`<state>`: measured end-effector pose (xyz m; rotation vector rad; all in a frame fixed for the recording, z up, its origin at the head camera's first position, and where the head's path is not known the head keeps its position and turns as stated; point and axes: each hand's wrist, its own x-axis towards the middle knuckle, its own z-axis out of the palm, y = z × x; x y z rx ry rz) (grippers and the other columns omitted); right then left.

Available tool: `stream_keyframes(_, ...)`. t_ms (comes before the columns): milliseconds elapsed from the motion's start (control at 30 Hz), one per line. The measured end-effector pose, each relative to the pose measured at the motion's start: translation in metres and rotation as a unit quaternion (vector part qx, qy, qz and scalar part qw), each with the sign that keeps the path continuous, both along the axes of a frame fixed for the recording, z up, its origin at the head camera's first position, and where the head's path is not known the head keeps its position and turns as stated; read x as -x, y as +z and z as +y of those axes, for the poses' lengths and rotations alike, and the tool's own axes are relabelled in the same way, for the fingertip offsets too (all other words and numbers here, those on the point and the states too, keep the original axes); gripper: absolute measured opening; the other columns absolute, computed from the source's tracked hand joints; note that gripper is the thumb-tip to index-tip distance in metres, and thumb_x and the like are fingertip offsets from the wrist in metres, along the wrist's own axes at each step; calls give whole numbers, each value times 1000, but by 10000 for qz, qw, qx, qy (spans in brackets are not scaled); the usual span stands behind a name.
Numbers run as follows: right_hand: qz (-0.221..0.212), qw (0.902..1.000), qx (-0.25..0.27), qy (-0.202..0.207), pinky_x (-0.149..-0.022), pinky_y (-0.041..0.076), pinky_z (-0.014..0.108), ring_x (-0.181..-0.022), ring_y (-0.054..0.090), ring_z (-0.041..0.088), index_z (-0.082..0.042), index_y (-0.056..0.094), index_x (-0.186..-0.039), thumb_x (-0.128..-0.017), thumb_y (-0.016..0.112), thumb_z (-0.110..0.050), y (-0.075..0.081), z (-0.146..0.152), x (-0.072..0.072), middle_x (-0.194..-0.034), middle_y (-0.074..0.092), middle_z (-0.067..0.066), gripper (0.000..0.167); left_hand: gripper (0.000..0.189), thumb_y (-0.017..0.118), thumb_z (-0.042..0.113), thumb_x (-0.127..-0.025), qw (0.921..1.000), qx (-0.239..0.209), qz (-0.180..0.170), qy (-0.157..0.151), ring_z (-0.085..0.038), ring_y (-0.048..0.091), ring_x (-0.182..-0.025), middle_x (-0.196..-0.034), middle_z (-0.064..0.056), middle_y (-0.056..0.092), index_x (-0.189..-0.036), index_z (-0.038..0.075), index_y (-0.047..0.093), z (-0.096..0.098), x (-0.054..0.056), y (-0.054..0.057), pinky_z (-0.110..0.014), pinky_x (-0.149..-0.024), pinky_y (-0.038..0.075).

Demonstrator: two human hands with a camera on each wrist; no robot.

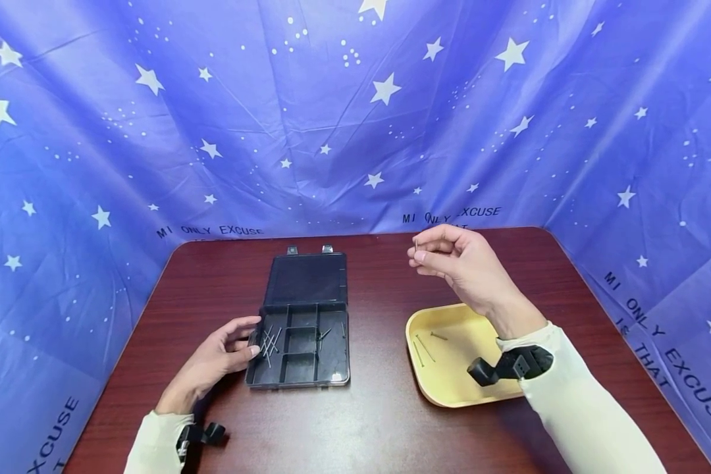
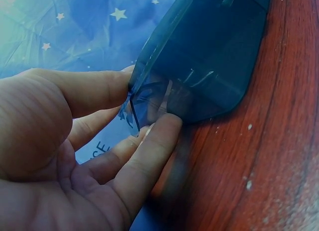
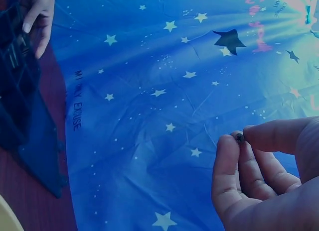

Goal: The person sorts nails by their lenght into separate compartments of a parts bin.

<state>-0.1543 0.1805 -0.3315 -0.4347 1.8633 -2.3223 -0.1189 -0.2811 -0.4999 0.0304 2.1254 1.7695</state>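
Observation:
My right hand [image 1: 465, 263] is raised above the far side of the yellow tray [image 1: 447, 382]. Between thumb and fingertips it pinches a small screw [image 3: 239, 137], whose dark head shows in the right wrist view. At the left, my left hand [image 1: 216, 352] grips the left edge of a black compartment box [image 1: 299, 367], thumb and fingers at its side wall [image 2: 142, 86]. The box lies with its lid [image 1: 308, 280] folded back. Several long screws [image 1: 270, 343] lie crossed in its left compartment, and a few more [image 1: 324, 334] are in the right one.
Inside the yellow tray lie a few loose screws [image 1: 438, 336]; my right forearm covers part of it. Two latches [image 1: 327, 249] stick out at the lid's far edge. A star-patterned blue curtain [image 1: 355, 131] stands behind and beside the dark red table [image 1: 373, 428].

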Motion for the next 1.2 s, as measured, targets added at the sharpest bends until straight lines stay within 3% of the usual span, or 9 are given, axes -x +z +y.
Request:
stream_keyframes(667, -80, 9989, 419, 217, -83, 63, 28, -91, 77, 16, -6, 75, -105, -94, 65, 18, 8, -17, 1, -98, 78, 7, 29, 69, 76, 7, -97, 10000, 37, -4, -25, -14, 65, -107, -151, -30, 46, -157, 8, 43, -1, 1, 1, -34, -81, 62)
stream_keyframes(1033, -366, 9987, 127, 345, -82, 64, 29, -87, 77, 18, -3, 68, -111, -95, 63, 16, 4, -51, 2, -96, 78, 7, 26, 69, 76, 7, -97, 10000, 28, 4, -21, -14, 66, -107, -152, -31, 46, -157, 7, 43, 0, 1, 0, -34, -81, 62)
stream_keyframes(1200, -514, 9973, -248, 473, -80, 64, 30, -84, 76, 17, -1, 66, -112, -94, 66, 13, -11, -73, 4, -93, 76, 6, 23, 69, 75, 7, -97, 10000, 11, -3, -26, -14, 66, -108, -152, -31, 46, -158, 7, 43, 0, 0, 1, -34, -82, 62)
